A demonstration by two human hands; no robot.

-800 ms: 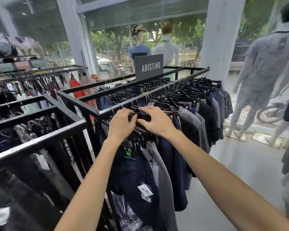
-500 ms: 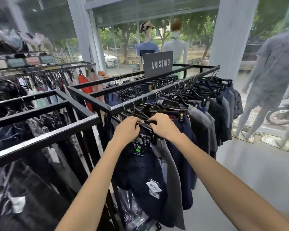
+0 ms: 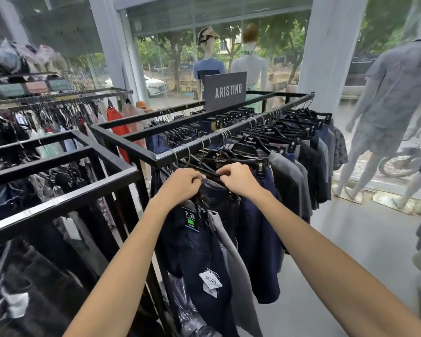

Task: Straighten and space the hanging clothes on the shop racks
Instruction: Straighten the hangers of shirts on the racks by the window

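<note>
- Head view: hands met at the near end of the rack rail (image 3: 204, 139), the left hand (image 3: 180, 184) at about 9 o'clock of the right hand (image 3: 238, 178), both equally near the work.
- Both sets of fingers were curled shut on the black hanger (image 3: 210, 173) that carried the dark navy trousers (image 3: 204, 251), which hung straight down toward 6 o'clock.
- Its long axis ran roughly 10 to 4 o'clock, across the rail; free rail lay toward 8 o'clock, crowded hangers toward 2 o'clock.

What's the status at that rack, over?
Left hand and right hand both shut on the dark navy garment, at its hanger. Neighbouring hangers packed tight on the black rail. Nothing blocking.
</note>
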